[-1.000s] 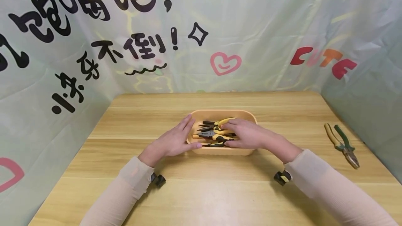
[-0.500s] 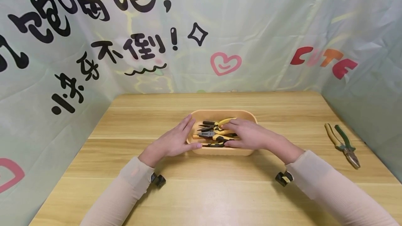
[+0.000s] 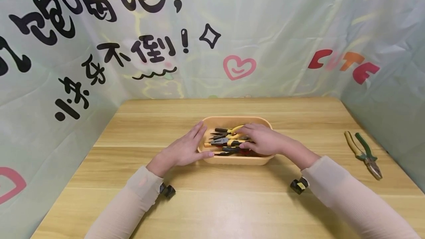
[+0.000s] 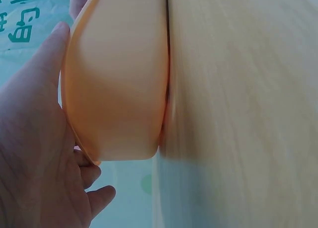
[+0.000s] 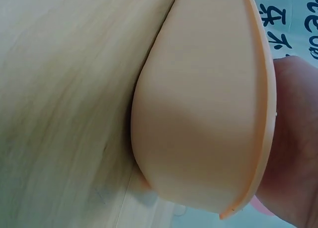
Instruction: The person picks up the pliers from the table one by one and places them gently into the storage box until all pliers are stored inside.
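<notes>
A peach plastic basket (image 3: 239, 160) stands mid-table with several yellow-and-black pliers lying inside it. My left hand (image 3: 180, 150) rests along its left rim in the head view, the thumb over the front corner. In the left wrist view, the left hand (image 4: 37, 138) lies against the rim with its fingers on the outer side. Reaching into the basket's right half, my right hand (image 3: 265, 140) has its thumb and fingers about the handles of grey-jawed pliers (image 3: 220, 141); its grip is partly hidden. Below these lies a black handle (image 3: 230, 149) with red near it.
Pliers with one yellow and one green handle (image 3: 364, 156) lie apart at the table's right. A printed cloth (image 3: 282, 28) hangs behind and at both sides of the wooden table (image 3: 206, 205). A small black camera (image 3: 300, 185) sits at the right wrist.
My right hand has shifted slightly inside the basket, its thumb rising. The grey-jawed pliers' handles look closer together, and a black handle and some red now show below. The left hand stays put.
</notes>
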### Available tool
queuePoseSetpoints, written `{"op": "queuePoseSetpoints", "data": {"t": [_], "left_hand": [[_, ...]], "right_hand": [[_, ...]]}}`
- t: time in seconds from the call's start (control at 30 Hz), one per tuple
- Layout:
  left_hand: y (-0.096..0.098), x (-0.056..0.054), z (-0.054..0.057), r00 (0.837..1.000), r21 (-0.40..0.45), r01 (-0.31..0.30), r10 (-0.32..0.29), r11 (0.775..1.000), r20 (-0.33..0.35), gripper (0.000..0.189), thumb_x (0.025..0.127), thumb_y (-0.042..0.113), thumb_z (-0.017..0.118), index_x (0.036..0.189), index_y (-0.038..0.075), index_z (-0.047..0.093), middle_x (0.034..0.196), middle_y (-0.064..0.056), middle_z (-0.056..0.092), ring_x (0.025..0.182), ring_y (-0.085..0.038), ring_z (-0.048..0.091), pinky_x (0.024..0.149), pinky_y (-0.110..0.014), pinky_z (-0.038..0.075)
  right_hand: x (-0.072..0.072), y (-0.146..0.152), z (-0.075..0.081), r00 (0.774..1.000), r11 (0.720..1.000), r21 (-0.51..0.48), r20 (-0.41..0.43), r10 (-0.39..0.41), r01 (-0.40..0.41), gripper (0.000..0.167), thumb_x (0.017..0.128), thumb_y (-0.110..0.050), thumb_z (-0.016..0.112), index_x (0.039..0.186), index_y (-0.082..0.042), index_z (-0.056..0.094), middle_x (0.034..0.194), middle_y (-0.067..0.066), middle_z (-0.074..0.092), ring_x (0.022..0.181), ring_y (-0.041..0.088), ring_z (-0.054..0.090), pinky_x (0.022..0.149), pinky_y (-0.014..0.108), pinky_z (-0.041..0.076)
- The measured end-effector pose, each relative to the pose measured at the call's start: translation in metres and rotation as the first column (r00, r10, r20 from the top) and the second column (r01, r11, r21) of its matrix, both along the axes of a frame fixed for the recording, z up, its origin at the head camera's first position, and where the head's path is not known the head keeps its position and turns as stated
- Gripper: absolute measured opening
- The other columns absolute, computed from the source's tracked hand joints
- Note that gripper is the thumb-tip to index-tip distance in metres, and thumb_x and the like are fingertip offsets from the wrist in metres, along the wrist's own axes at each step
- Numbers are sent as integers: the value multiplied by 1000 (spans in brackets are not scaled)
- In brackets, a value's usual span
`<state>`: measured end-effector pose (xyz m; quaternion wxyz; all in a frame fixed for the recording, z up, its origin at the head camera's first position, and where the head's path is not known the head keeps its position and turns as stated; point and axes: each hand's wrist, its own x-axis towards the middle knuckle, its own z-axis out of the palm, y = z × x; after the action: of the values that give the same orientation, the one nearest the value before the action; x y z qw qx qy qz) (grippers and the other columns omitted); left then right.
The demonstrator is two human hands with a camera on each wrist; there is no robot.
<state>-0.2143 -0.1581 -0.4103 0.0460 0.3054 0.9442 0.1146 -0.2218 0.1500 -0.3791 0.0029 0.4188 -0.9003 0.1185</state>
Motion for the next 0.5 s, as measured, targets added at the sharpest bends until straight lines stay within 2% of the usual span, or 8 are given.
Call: {"op": "queuePoseSetpoints", "data": {"t": [0.17, 0.33, 0.5], "left_hand": [[0, -1, 0, 1000, -2, 4, -4, 1000, -7, 110, 84, 85, 26, 158, 7, 4, 164, -11, -6, 148, -23, 2, 115, -41, 24], [0, 0, 0, 1000, -2, 4, -4, 1000, -5, 110, 84, 85, 27, 158, 7, 4, 164, -9, -8, 148, -23, 2, 115, -41, 23], [0, 0, 0, 1000, 0, 1, -1, 1000, -8, 109, 84, 85, 28, 158, 8, 4, 164, -9, -7, 148, -22, 2, 115, -41, 23]], "right_hand": [[0, -3, 0, 1000, 1000, -7, -16, 0, 0, 44, 98, -31, 61, 133, -4, 56, 122, 10, 60, 114, 30, 56, 96, 53, 43], [0, -2, 3, 999, 999, 4, 32, -35, 35, 47, 98, -33, 61, 135, -5, 56, 127, 9, 59, 118, 29, 55, 99, 51, 41], [2, 0, 6, 998, 1000, 15, 56, -26, 25, 47, 98, -29, 62, 137, -4, 54, 129, 11, 58, 116, 29, 56, 97, 49, 44]]}}
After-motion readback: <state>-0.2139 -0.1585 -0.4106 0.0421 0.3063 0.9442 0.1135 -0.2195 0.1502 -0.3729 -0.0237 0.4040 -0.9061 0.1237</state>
